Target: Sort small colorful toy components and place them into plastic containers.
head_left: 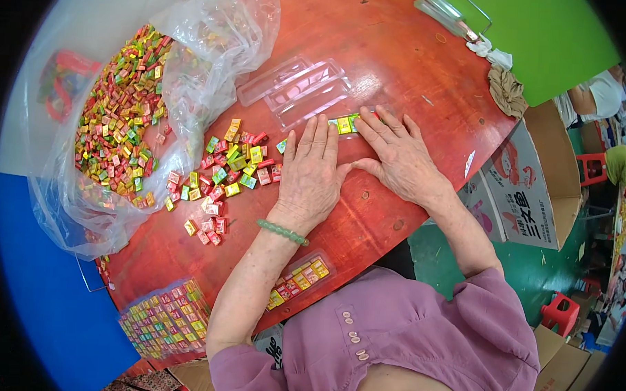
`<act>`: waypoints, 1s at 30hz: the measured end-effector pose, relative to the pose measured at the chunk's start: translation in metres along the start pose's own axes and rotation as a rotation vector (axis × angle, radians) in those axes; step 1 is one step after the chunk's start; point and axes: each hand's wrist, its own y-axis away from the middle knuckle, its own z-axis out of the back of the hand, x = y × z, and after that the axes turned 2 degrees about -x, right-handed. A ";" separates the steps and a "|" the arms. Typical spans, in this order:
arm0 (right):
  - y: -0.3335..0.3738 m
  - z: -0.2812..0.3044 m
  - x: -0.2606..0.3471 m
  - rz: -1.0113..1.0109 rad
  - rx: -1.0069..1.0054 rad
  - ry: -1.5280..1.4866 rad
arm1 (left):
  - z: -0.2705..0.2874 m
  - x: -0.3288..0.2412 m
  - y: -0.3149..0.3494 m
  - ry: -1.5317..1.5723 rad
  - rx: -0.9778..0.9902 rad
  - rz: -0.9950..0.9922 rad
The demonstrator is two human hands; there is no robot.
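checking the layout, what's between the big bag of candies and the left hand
In the head view, a loose pile of small candies lies on the red table between the bag and left hand.

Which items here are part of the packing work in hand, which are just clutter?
In use:
left hand and right hand pressing a clear tray of candies
loose candies
bag of candies
empty clear trays
filled tray
stack of filled trays

Lying about:
rag
cardboard box
red stools

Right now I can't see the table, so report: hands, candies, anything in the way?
Left hand, right hand flat over small wrapped candies in a row. Empty clear plastic trays just beyond. Loose candy pile left.
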 end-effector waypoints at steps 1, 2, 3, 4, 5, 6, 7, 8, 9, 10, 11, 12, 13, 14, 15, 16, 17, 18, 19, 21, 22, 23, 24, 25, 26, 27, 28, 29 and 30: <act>0.000 -0.001 0.001 -0.009 0.001 0.001 | -0.001 0.001 0.000 -0.020 0.011 -0.013; 0.000 -0.001 0.002 -0.013 -0.005 0.006 | -0.001 0.001 -0.001 -0.041 0.021 -0.026; 0.000 -0.002 0.004 -0.020 -0.007 0.000 | -0.001 0.002 0.000 -0.041 0.015 -0.033; 0.000 -0.003 0.004 -0.026 -0.008 -0.004 | -0.002 0.004 0.001 -0.032 0.014 -0.038; 0.001 -0.003 0.005 -0.024 -0.015 0.000 | -0.003 0.004 0.003 -0.025 0.012 -0.039; 0.002 -0.004 0.005 -0.008 -0.038 0.003 | -0.003 0.003 0.004 -0.027 0.005 -0.040; 0.004 -0.004 0.006 0.010 -0.059 0.005 | -0.003 0.001 0.005 -0.014 -0.001 -0.025; 0.004 -0.003 0.006 0.017 -0.063 0.010 | 0.000 -0.001 0.005 0.000 -0.006 -0.009; 0.006 -0.003 0.005 0.009 -0.039 -0.009 | 0.004 -0.003 0.007 -0.001 -0.013 -0.002; 0.007 -0.002 0.004 0.003 -0.011 -0.029 | 0.011 -0.004 0.010 0.014 -0.023 0.008; 0.008 -0.002 0.003 0.018 -0.004 -0.031 | 0.020 -0.005 0.014 0.030 -0.030 0.023; 0.009 -0.001 0.000 0.013 -0.023 -0.075 | 0.030 -0.005 0.019 0.029 -0.030 0.049; 0.008 -0.002 -0.002 0.011 -0.036 -0.121 | 0.043 -0.001 0.024 0.052 -0.010 0.083; 0.005 0.002 -0.006 0.018 -0.047 -0.109 | 0.054 0.002 0.031 0.081 0.013 0.117; 0.002 0.004 -0.009 0.041 -0.089 -0.089 | 0.065 0.000 0.040 0.058 -0.089 0.110; -0.004 0.004 -0.013 0.066 -0.129 -0.072 | 0.083 -0.003 0.051 0.065 -0.074 0.150; -0.009 0.006 -0.016 0.085 -0.146 -0.057 | 0.105 -0.009 0.061 0.082 -0.071 0.172; -0.014 0.006 -0.020 0.101 -0.162 -0.042 | 0.117 -0.015 0.073 0.100 -0.066 0.194; -0.019 -0.002 -0.027 0.132 -0.287 -0.066 | 0.118 -0.022 0.088 0.107 -0.042 0.234; -0.029 0.006 -0.035 0.201 -0.206 -0.160 | 0.127 -0.030 0.119 0.147 -0.027 0.276; -0.033 0.002 -0.038 0.244 -0.219 -0.124 | 0.128 -0.033 0.131 0.138 -0.017 0.297; -0.034 -0.001 -0.034 0.255 -0.211 -0.142 | 0.123 -0.040 0.145 0.128 0.013 0.342; -0.034 0.000 -0.029 0.211 -0.168 -0.278 | 0.119 -0.046 0.158 0.119 0.036 0.385; -0.033 0.001 -0.024 0.164 -0.126 -0.408 | 0.114 -0.049 0.170 0.119 0.043 0.409; -0.030 0.000 -0.021 0.169 -0.121 -0.409 | 0.110 -0.053 0.177 0.120 0.042 0.416; -0.028 0.000 -0.020 0.144 -0.120 -0.423 | 0.107 -0.056 0.181 0.112 0.063 0.423; -0.026 0.001 -0.019 0.118 -0.122 -0.435 | 0.102 -0.058 0.183 0.105 0.082 0.427; -0.023 0.002 -0.015 0.126 -0.123 -0.440 | 0.100 -0.060 0.186 0.100 0.063 0.429; -0.018 0.003 -0.013 0.138 -0.110 -0.437 | 0.097 -0.061 0.190 0.094 0.059 0.433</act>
